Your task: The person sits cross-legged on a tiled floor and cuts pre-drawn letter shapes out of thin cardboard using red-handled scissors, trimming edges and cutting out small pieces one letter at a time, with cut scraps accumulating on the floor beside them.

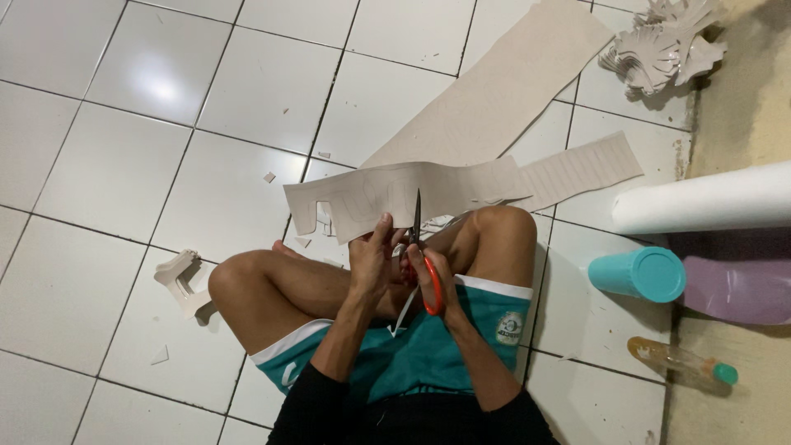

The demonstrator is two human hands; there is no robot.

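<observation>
At the frame's centre, the left hand (pixel 371 257) pinches a long cardboard strip (pixel 395 196), fingers closed on its lower edge; the right hand (pixel 430 276) grips orange-handled scissors (pixel 422 262), blades up into the strip.

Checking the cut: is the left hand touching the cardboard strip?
Touching: head view shows left hand fingers pinching the cardboard strip's lower edge.
</observation>
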